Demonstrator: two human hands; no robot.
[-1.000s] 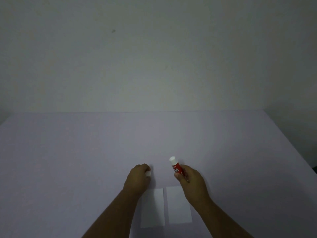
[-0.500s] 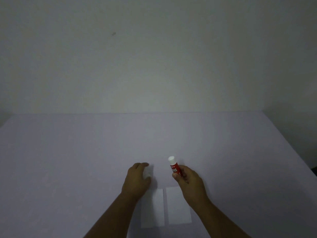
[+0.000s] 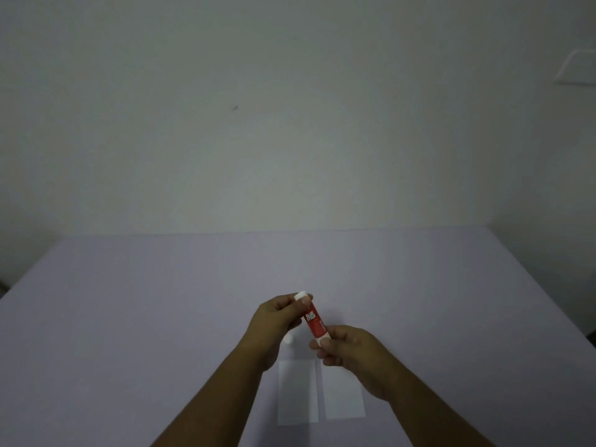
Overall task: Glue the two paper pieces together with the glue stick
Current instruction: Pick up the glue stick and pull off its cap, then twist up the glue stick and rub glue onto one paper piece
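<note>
A red glue stick with a white tip is held tilted above the table, tip pointing up and left. My left hand pinches its upper end near the tip. My right hand grips its white bottom end. Two white paper pieces lie flat side by side under my wrists, the left piece and the right piece, with a narrow gap between them. A small white object, perhaps the cap, shows just below my left hand; I cannot tell whether it rests on the table.
The lilac table runs back to a plain wall. Its right edge drops off into a dark gap.
My left hand has come over from the table and taken hold of the glue stick's upper end. Both hands and the stick sit closer together than before.
</note>
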